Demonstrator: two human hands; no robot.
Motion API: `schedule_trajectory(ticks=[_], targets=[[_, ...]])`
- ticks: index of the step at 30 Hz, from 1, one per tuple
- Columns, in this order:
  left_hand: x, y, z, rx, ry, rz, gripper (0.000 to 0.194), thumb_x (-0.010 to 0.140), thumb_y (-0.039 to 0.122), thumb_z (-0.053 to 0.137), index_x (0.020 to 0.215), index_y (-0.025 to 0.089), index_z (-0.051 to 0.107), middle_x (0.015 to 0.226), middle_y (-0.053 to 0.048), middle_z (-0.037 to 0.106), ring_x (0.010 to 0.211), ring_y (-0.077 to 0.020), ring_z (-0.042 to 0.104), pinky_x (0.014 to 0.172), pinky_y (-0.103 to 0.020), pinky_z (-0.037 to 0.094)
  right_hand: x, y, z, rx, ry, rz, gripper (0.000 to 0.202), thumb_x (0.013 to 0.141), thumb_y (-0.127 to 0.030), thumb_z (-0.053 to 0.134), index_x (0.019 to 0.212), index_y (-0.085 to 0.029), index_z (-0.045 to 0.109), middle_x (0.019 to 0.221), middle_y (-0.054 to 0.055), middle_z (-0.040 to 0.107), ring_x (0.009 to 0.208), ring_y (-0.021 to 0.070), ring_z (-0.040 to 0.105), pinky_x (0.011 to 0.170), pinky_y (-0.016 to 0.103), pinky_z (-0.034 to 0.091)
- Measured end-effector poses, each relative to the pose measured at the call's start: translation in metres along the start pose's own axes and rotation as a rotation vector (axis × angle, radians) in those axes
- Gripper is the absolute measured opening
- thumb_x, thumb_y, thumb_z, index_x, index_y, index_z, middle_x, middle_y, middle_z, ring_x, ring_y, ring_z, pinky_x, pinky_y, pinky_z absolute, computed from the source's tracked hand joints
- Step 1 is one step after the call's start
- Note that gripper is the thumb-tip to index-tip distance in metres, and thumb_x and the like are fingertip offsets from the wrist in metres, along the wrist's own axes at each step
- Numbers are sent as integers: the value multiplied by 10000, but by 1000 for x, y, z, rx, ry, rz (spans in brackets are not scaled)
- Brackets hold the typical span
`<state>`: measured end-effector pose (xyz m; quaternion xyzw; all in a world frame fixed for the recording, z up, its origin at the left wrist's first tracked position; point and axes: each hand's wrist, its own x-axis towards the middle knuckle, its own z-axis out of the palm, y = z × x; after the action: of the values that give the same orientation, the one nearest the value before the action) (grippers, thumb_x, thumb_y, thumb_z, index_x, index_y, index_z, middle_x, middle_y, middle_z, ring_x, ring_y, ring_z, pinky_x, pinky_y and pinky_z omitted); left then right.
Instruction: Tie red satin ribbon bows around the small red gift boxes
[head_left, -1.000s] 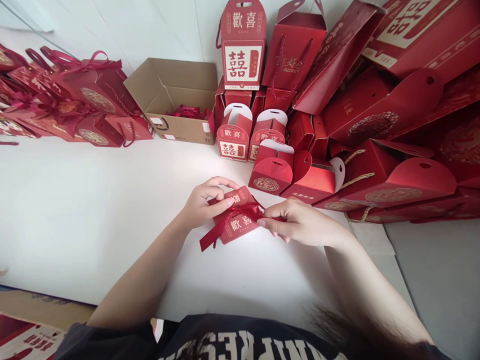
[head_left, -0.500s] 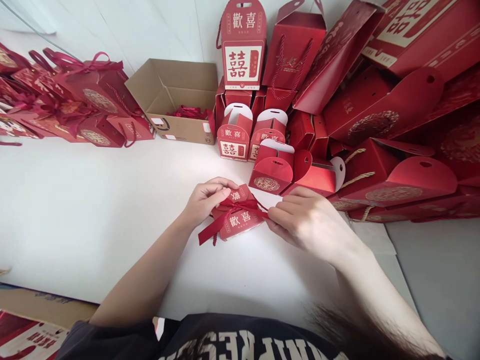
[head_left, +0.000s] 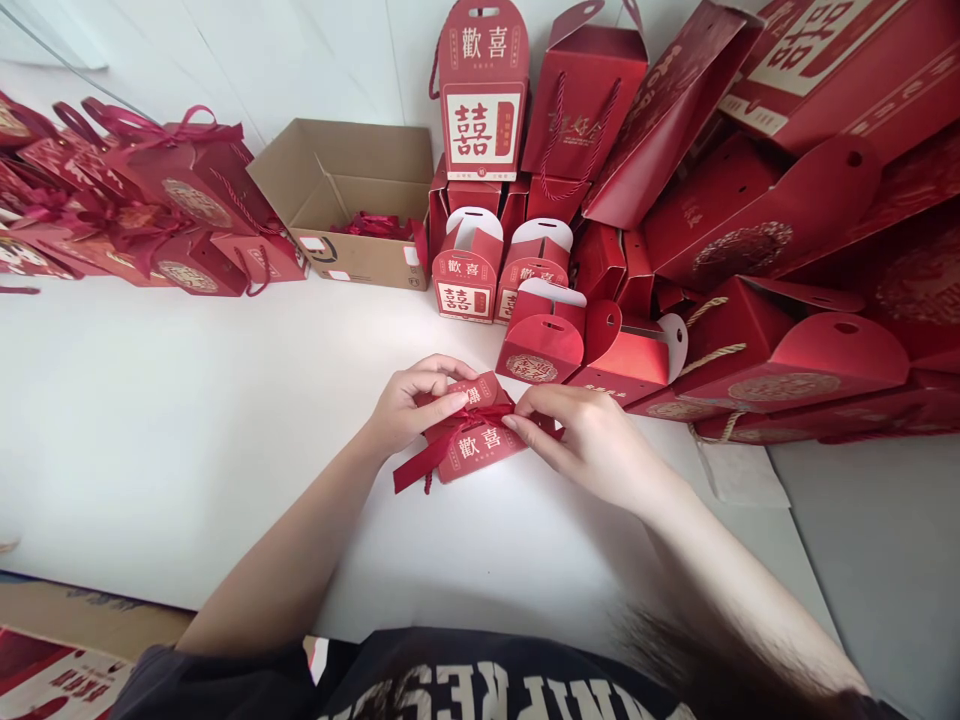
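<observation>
A small red gift box (head_left: 472, 462) with white characters lies on the white table in front of me. Across its top runs a dark red ribbon (head_left: 424, 462), tied in the middle, one tail hanging off at the left. My left hand (head_left: 421, 398) holds the box by its upper left side, thumb on top. At the right of the knot, my right hand (head_left: 574, 430) pinches the ribbon between thumb and index finger.
An open cardboard box (head_left: 360, 262) with red ribbons inside stands at the back. Finished-looking red boxes with bows (head_left: 202, 190) are at the back left. Several red boxes (head_left: 541, 345) and larger ones (head_left: 810, 365) crowd the right. A white table surface (head_left: 150, 420) extends left.
My right hand has moved left, closer to the knot, and its grasp has shifted from the ribbon's right tail to near the knot. My left hand has barely moved.
</observation>
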<state>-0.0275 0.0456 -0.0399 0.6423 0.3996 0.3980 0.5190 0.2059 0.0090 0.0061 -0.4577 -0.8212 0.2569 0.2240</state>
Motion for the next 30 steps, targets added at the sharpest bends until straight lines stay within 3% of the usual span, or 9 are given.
schedule_trajectory(ticks=[5,10,14,19,25,27,30], targets=[[-1,-3,0,-13,3,-5,458,811,302,679,489,154,390,1087,-90,654,904,-207,624,804,-361,491,3,2,6,187,-15,126,378,948,-336,486,601,-194,446,529,-40,449,488,91,361,502,238,309],[0,-10,2,-201,-4,-64,447,780,270,705,464,141,415,1091,-82,641,854,-190,632,749,-344,491,4,3,9,327,-20,254,393,910,-347,539,556,-185,485,493,-34,516,464,88,428,480,230,339],[2,-12,3,-280,25,-115,442,757,242,711,444,136,418,1083,-78,652,858,-184,627,752,-331,490,4,4,5,281,-57,249,402,912,-367,547,556,-185,505,478,-38,542,427,81,444,479,230,345],[3,-14,1,-269,74,-156,440,779,288,687,432,136,462,1065,-87,658,870,-188,613,758,-324,491,3,10,-9,287,-213,236,387,936,-445,516,646,-193,566,550,-28,620,466,98,553,517,229,397],[2,-9,-1,-206,-44,-104,394,854,321,640,516,133,565,1089,-92,636,938,-206,616,821,-337,485,-6,20,-37,127,-515,168,305,918,-416,552,722,-195,629,630,0,650,556,136,580,532,250,370],[1,-5,-2,-166,-63,-84,366,871,316,627,553,137,603,1095,-91,633,967,-213,614,834,-340,482,-7,21,-44,98,-477,156,279,919,-445,551,817,-205,648,718,6,669,636,152,591,570,254,386],[1,-2,-4,-117,-81,-68,361,885,313,617,569,139,616,1102,-93,637,979,-216,614,843,-344,480,-5,19,-42,152,-254,173,272,969,-442,472,958,-223,633,824,2,668,714,147,584,659,259,419]])
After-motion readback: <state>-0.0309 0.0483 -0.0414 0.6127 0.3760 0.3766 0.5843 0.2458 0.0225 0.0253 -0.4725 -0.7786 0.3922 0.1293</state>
